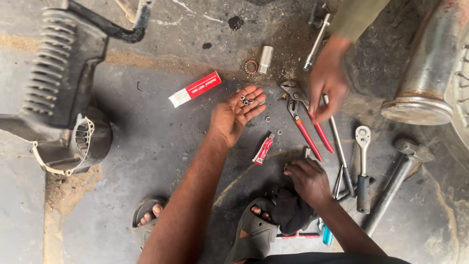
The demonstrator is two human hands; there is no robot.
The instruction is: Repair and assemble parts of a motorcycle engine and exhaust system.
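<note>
The left hand (238,115) lies palm up and flat, fingers extended, just above the concrete floor (146,142). Several small nuts and washers (245,101) rest loose on its fingers; nothing is gripped. Two more washers (273,125) lie on the floor just right of this hand.

The right hand (307,180) is nearer, palm down, fingers curled toward a small metal piece (307,152) at the fingertips; whether it grips the piece cannot be told. A dark cloth (289,211) lies beside its wrist, next to a grey sandal (254,232).

A second person's hand (326,83), in an olive sleeve, reaches in from the far side, fingers pinched over a long metal bar (338,146). Red-handled pliers (305,120) lie between this hand and the left hand. A ratchet wrench (362,166) and a hammer (398,176) lie to the right. A red-and-white box (194,88) lies left of the left hand, and a small red tube (263,149) lies near it. A socket (265,59) stands on the far side. A black plastic housing (63,98) occupies the left.
</note>
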